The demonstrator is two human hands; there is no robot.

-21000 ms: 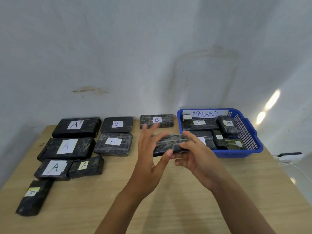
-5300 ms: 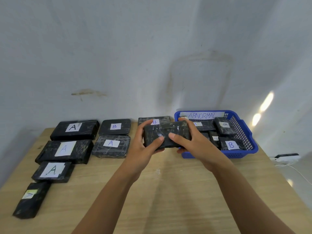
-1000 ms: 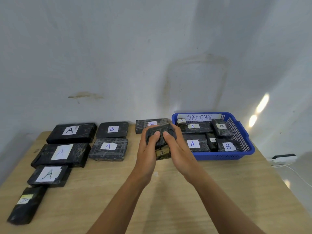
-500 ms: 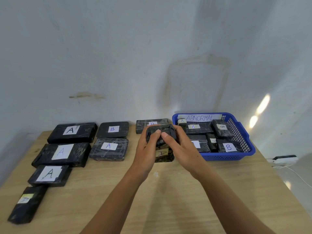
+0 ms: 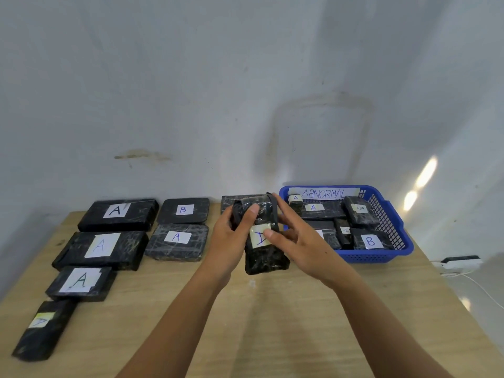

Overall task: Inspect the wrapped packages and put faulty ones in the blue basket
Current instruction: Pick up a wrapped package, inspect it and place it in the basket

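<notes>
Head camera, looking forward and down: a black wrapped package (image 5: 266,259) stands on end between two bare hands at the middle of the view, over the table and just left of the blue basket. A pale paper label (image 5: 259,237) with a blue handwritten mark sits on the face turned toward the camera, and shiny clear tape crosses the wrapping. The left hand (image 5: 230,237) grips the package's upper left edge — its thumb lies across the top front and its fingers curl out of sight behind. The right hand (image 5: 300,242) clamps the right side, with the thumb tip pressing the edge of the label and the fingers reaching round the top. The package's lower end hangs free below both hands.

The blue basket (image 5: 377,257) sits at the table's far right, with a white strip reading "ABNORMAL" (image 5: 324,192) on its back wall. Inside lie several black packages packed close together, among them one marked B (image 5: 370,241) at the front right and one marked A (image 5: 313,208) near the back.

On the left of the wooden table (image 5: 272,323), six more black packages lie flat in rough rows with their labels up — four read A and one reads B (image 5: 183,210). The nearest is a narrow package (image 5: 43,327), and its letter is hard to read. A seventh package (image 5: 227,203) is partly hidden behind the hands.

A pale, stained wall (image 5: 245,91) rises behind the table. A white power strip (image 5: 461,261) with a cable lies beyond the table's right edge.
</notes>
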